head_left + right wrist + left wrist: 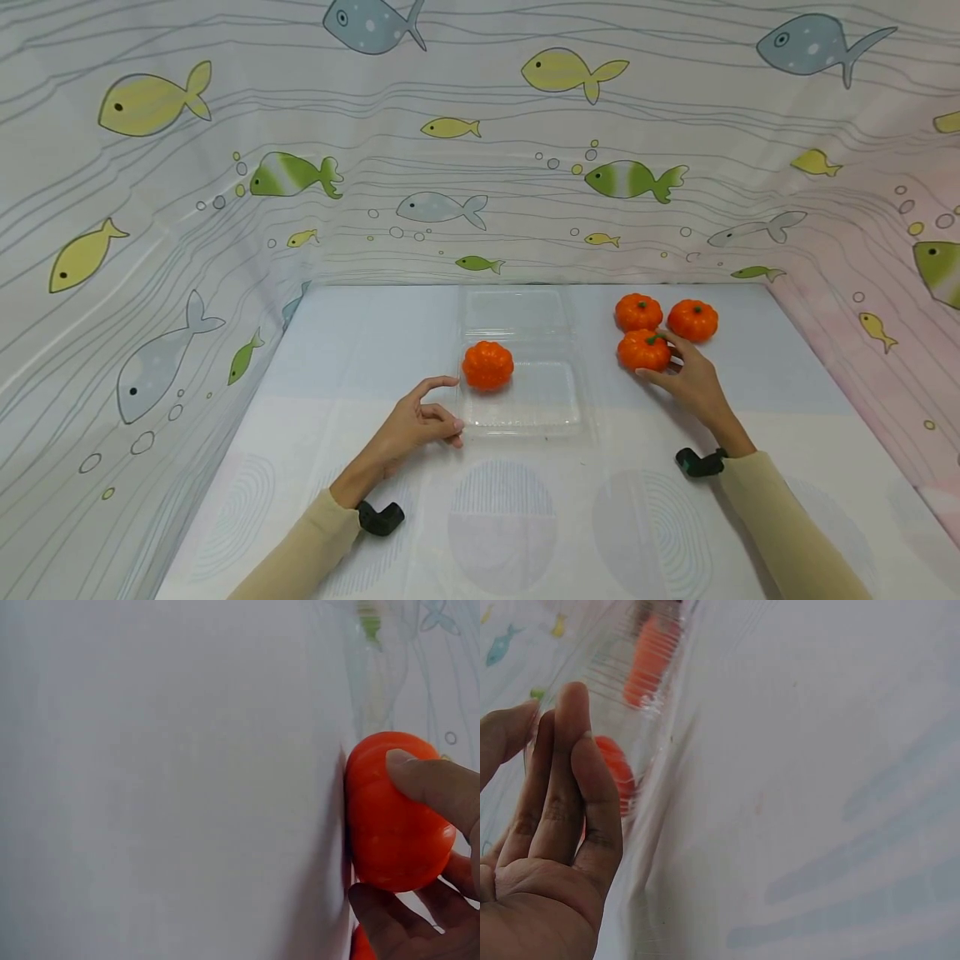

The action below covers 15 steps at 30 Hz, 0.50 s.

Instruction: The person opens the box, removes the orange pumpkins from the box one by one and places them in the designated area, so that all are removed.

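My right hand (690, 379) holds a small orange toy pumpkin (643, 351) with a green stem. Its thumb lies across one side of the pumpkin (394, 817) in the right wrist view, with the fingers round the other side. A clear plastic clamshell box (525, 417) lies with its lid opened back, and another orange pumpkin (488, 366) sits in the left part of its base. My left hand (412, 429) is at the box's left edge, fingers loosely bent. In the left wrist view, the fingertips of the left hand (551, 817) are right at the clear wall.
Two more orange pumpkins, one on the left (638, 312) and one on the right (693, 321), stand just behind the held one. The white table (360, 350) with pale printed circles ends at a fish-patterned curtain (517, 167) behind and at both sides.
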Each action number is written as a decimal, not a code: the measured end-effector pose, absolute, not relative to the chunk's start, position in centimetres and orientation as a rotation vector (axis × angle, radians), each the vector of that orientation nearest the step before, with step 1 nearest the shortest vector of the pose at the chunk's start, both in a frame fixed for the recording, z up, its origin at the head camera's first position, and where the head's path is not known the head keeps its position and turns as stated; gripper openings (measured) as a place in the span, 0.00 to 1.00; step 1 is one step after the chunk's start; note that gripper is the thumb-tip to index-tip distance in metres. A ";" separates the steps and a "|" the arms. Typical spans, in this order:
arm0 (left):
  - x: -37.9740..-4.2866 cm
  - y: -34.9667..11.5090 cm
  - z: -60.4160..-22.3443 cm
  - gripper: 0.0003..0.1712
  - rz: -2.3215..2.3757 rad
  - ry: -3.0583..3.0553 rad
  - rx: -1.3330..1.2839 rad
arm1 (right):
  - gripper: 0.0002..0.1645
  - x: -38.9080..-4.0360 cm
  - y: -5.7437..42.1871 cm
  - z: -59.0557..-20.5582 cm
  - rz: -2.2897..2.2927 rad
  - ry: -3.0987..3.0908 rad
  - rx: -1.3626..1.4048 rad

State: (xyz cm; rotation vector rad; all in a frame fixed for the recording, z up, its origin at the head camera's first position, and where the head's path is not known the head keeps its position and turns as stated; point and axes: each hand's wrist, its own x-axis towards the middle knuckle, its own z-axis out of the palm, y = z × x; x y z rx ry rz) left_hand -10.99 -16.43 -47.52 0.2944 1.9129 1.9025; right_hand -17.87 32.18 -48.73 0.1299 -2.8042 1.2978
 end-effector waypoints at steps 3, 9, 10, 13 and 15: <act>-10.9 -16.4 -47.5 0.44 1.903 1.913 0.301 | 0.56 -17.9 32.1 -48.6 1.307 -2.820 0.114; -11.0 -16.5 -47.6 0.44 1.906 1.913 0.307 | 0.58 -17.8 32.0 -48.0 1.342 -2.869 0.070; -11.0 -16.5 -47.6 0.44 1.906 1.912 0.307 | 0.59 -17.8 32.0 -47.8 1.349 -2.878 0.064; -10.9 -16.5 -47.6 0.44 1.906 1.911 0.306 | 0.62 -17.7 32.2 -47.4 1.355 -2.888 0.056; -10.9 -16.5 -47.5 0.44 1.905 1.912 0.307 | 0.61 -17.6 32.3 -46.9 1.362 -2.877 0.054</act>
